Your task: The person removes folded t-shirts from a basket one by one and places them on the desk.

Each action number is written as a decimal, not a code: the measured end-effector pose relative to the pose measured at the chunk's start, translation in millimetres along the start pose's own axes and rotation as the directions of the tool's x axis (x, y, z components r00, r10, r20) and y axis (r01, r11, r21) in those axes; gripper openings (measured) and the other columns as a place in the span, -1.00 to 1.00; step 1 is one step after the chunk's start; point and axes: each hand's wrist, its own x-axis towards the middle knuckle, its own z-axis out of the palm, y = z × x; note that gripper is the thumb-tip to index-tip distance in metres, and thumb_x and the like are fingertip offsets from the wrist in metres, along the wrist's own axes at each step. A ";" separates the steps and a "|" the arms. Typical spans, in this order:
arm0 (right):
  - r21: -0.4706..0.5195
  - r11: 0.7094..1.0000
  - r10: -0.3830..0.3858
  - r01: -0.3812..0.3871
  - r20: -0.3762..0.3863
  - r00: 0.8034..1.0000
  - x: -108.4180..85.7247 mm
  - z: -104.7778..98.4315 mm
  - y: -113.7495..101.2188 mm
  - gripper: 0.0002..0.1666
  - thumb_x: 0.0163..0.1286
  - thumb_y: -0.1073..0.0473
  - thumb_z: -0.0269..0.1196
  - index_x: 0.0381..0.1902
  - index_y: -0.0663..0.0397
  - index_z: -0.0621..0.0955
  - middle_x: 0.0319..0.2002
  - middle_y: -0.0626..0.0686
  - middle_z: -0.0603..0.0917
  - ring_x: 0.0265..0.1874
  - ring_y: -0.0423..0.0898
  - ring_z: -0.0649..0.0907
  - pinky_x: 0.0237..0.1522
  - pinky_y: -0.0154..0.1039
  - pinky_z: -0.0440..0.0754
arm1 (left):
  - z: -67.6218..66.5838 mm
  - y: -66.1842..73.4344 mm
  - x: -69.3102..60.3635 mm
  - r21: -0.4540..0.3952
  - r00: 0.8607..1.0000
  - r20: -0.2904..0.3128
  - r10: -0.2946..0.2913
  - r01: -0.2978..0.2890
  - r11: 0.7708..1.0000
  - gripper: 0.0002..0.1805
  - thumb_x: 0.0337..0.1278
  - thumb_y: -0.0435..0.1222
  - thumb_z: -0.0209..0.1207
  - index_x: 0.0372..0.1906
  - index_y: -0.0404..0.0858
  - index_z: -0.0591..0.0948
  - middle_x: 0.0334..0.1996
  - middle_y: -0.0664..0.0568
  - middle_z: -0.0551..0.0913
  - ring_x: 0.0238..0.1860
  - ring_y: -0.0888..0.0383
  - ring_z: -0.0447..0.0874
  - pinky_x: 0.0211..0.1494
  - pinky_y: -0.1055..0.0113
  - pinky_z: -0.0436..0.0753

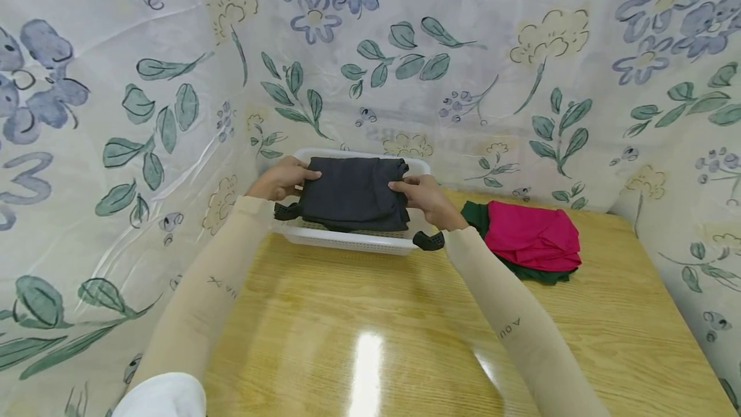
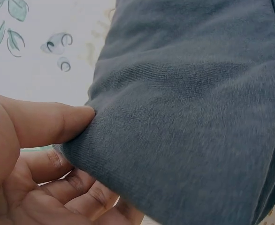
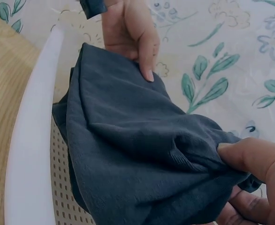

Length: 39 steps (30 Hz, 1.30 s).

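A folded dark grey cloth (image 1: 353, 192), probably a garment, is spread between both hands over a white plastic basket (image 1: 347, 243) in the head view. My left hand (image 1: 282, 179) pinches its left edge; the left wrist view shows the thumb on top of the cloth (image 2: 184, 112) and the curled fingers underneath. At the opposite edge my right hand (image 1: 427, 200) grips the fabric between thumb and fingers, bunching it into creases in the right wrist view. The cloth hides most of the basket's inside, so I cannot tell whether it touches the bottom.
To the right of the basket, a folded bright pink cloth (image 1: 532, 237) lies on top of a dark green cloth (image 1: 476, 214) on the wooden table (image 1: 324, 320). A flower-patterned sheet (image 1: 405, 101) hangs behind and along both sides, close behind the basket.
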 end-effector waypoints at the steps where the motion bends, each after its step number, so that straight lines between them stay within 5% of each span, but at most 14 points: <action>1: 0.002 1.000 -0.002 0.002 0.000 1.000 -0.4 -0.1 0.0 -0.28 0.51 0.04 0.32 0.46 0.29 0.40 0.38 0.18 0.48 0.29 0.07 0.57 0.29 -0.11 0.55 | -0.4 -0.7 -1.3 -0.003 1.000 0.003 0.000 0.000 1.000 -0.38 0.56 -0.30 0.11 0.50 -0.53 0.24 -0.07 -0.08 0.59 -0.16 0.13 0.62 0.29 0.00 0.56; 10: 0.042 0.999 -0.025 0.026 -0.024 0.999 -6.7 -3.6 -0.8 -0.22 0.51 0.06 0.31 0.51 0.33 0.32 0.46 0.22 0.40 0.33 0.09 0.54 0.30 -0.12 0.54 | -0.4 -1.1 -7.7 0.003 0.998 0.046 0.053 -0.053 0.999 -0.39 0.58 -0.26 0.10 0.49 -0.51 0.28 0.05 -0.12 0.64 -0.04 0.07 0.66 0.28 -0.01 0.58; 20: 0.097 0.993 -0.067 0.072 -0.059 0.996 -8.2 -8.3 -0.9 -0.30 0.54 0.10 0.28 0.46 0.38 0.38 0.42 0.25 0.42 0.27 0.14 0.59 0.19 -0.14 0.63 | 4.1 2.9 -10.9 -0.015 0.995 0.053 0.089 -0.088 0.996 -0.44 0.52 -0.36 0.14 0.46 -0.53 0.33 0.36 -0.32 0.42 0.13 0.02 0.65 0.38 -0.04 0.49; 31: 0.080 0.995 -0.054 0.062 -0.091 0.994 -18.0 -17.2 -7.9 -0.28 0.53 0.07 0.28 0.48 0.34 0.37 0.42 0.25 0.43 0.31 0.13 0.55 0.26 -0.11 0.58 | 14.0 9.7 -14.2 -0.039 0.991 0.029 0.129 -0.128 0.991 -0.50 0.51 -0.35 0.16 0.38 -0.52 0.41 0.12 -0.15 0.54 0.06 0.04 0.59 0.30 -0.02 0.55; 37: 0.084 0.995 -0.053 0.060 -0.089 0.995 -24.3 -27.0 -8.2 -0.25 0.53 0.07 0.28 0.51 0.32 0.33 0.45 0.22 0.40 0.34 0.11 0.53 0.31 -0.09 0.53 | 21.0 14.9 -16.1 -0.037 0.988 0.044 0.148 -0.146 0.989 -0.46 0.52 -0.33 0.15 0.43 -0.50 0.37 0.21 -0.23 0.49 0.20 -0.06 0.53 0.32 -0.01 0.54; 39: 0.090 0.994 -0.057 0.065 -0.087 0.995 -25.9 -30.4 -7.5 -0.23 0.53 0.07 0.28 0.52 0.33 0.31 0.46 0.22 0.39 0.35 0.11 0.51 0.33 -0.09 0.51 | 23.8 17.0 -17.3 -0.032 0.988 0.043 0.147 -0.146 0.989 -0.59 0.52 -0.33 0.16 0.29 -0.47 0.47 0.17 -0.22 0.49 0.20 -0.07 0.53 0.30 0.00 0.56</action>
